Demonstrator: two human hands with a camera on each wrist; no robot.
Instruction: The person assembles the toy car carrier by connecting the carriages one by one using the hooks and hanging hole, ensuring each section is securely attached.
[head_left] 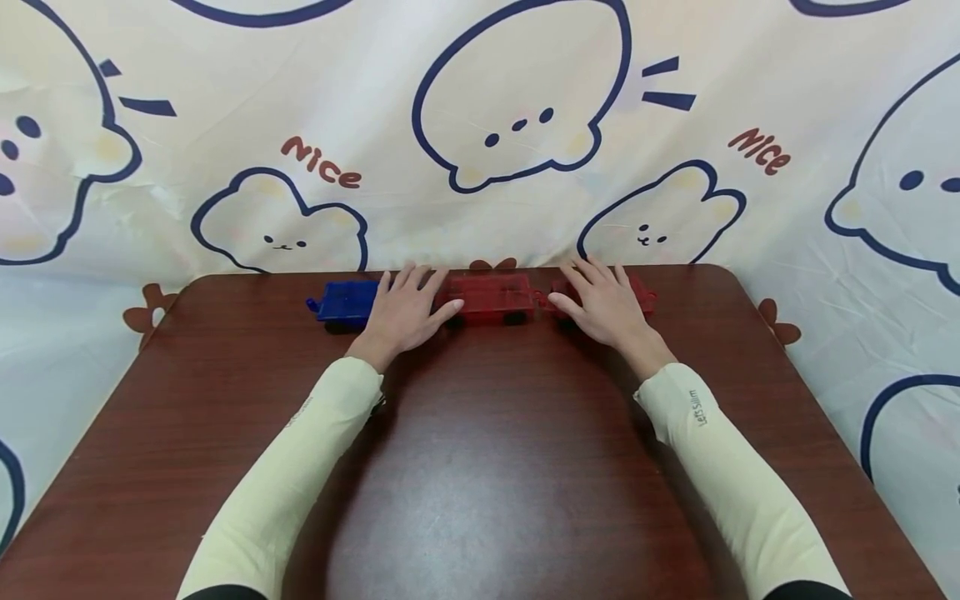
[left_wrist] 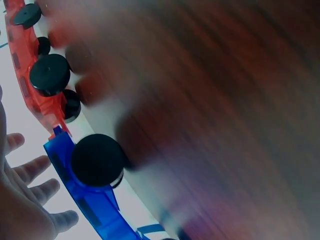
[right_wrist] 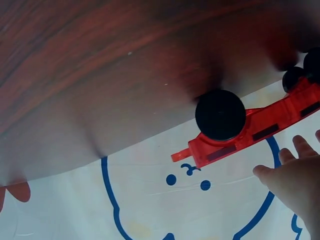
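Note:
A row of toy train cars, linked end to end, stands on black wheels along the table's far edge. Its left end is a translucent blue car (head_left: 347, 302); a translucent red car (head_left: 495, 293) is in the middle and another red car (head_left: 642, 295) at the right. My left hand (head_left: 403, 310), fingers spread, lies over where the blue and middle red cars meet and covers that join. Over the right red car is my right hand (head_left: 606, 305), fingers likewise extended, hiding most of it. In the right wrist view a small coupling tab (right_wrist: 181, 155) sticks out from this car's end.
The brown wooden table (head_left: 480, 467) reaches from the person to a white cloth (head_left: 480, 217) printed with cartoon animals, which hangs right behind the cars. More of the cloth flanks both sides of the table.

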